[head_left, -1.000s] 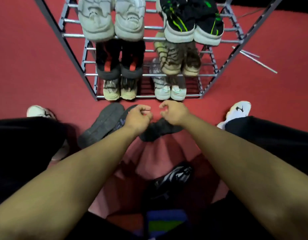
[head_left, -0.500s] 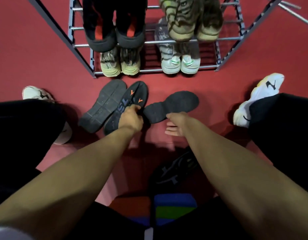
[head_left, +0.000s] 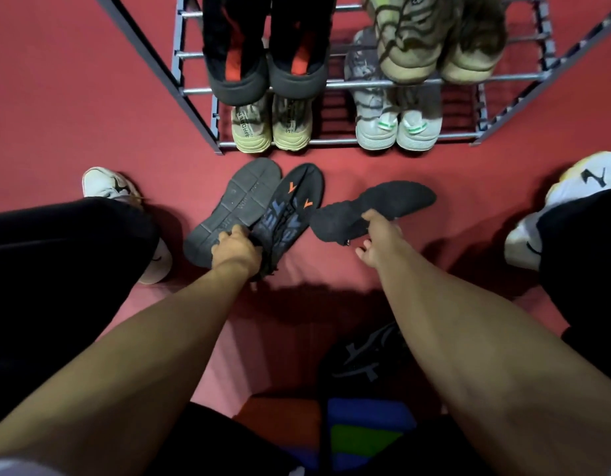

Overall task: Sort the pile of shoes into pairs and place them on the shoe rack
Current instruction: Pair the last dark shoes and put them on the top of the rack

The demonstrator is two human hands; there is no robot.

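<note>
A metal shoe rack (head_left: 434,84) is seen standing on a red floor (head_left: 73,97), with pairs already placed on it: black shoes with red insides (head_left: 266,60) and tan patterned shoes (head_left: 438,42) on the upper visible shelf, and beige sneakers (head_left: 271,127) and pale grey sneakers with green marks (head_left: 398,127) on the bottom shelf. On the floor just in front of the rack, two dark shoes are lying side by side and touching: a grey-soled shoe (head_left: 238,201) turned sole up, and just to its right a black shoe with blue lettering and orange marks (head_left: 290,207). The heel ends of these two are gripped by the left hand (head_left: 237,250), whose fingers are curled around them. A black knit shoe (head_left: 376,209) is held raised just above the floor by the right hand (head_left: 379,235); it is pinched near its middle by the thumb, while the other fingers (head_left: 364,252) are seen spread loosely beneath. Another black shoe with a pale pattern (head_left: 369,359) is lying in shadow on the floor between the forearms, close to the person. The person's own white sneakers (head_left: 585,187) are visible at either side.
</note>
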